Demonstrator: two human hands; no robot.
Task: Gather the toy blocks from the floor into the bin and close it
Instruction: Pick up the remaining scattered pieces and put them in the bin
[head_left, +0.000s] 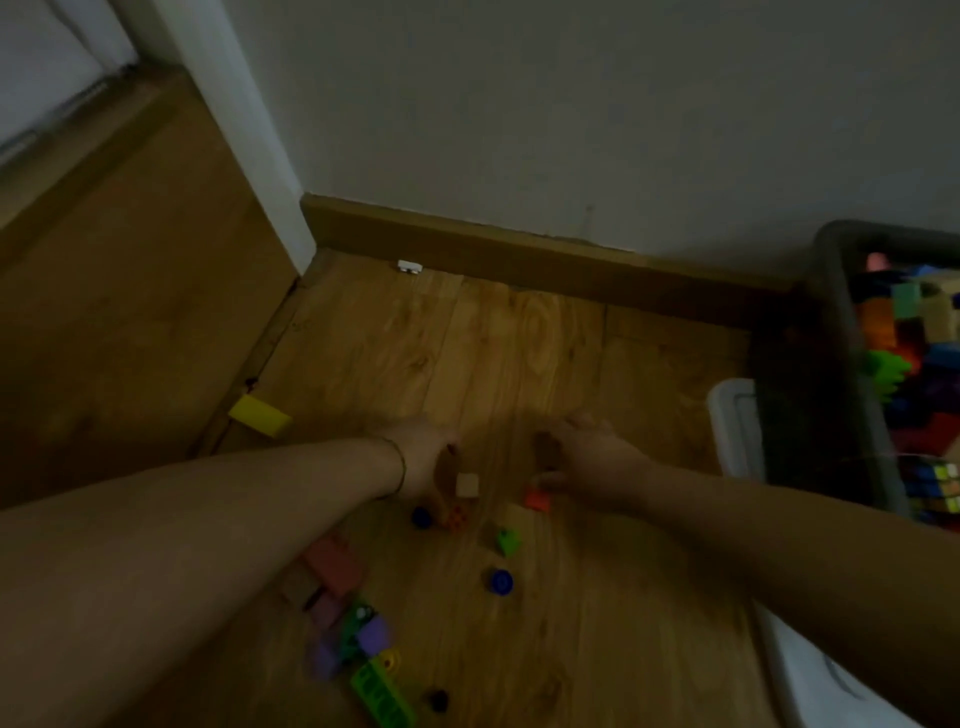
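Observation:
Toy blocks lie scattered on the wooden floor (519, 338): a cream cube (466, 486), a small orange block (457, 516), an orange-red block (537, 499), a green block (508, 540), two blue round pieces (501, 581), a yellow block (260, 415) at the left, and a pink, purple and green cluster (358, 629) near my left arm. My left hand (426, 457) reaches down beside the cream cube, fingers spread. My right hand (592, 462) touches the orange-red block with its thumb. The dark bin (836, 332) at the right is full of blocks.
A white lid (737, 431) lies on the floor against the bin's near side and runs toward the bottom right. A wooden skirting board (519, 254) and grey wall close the far side. A small white object (409, 267) sits by the skirting.

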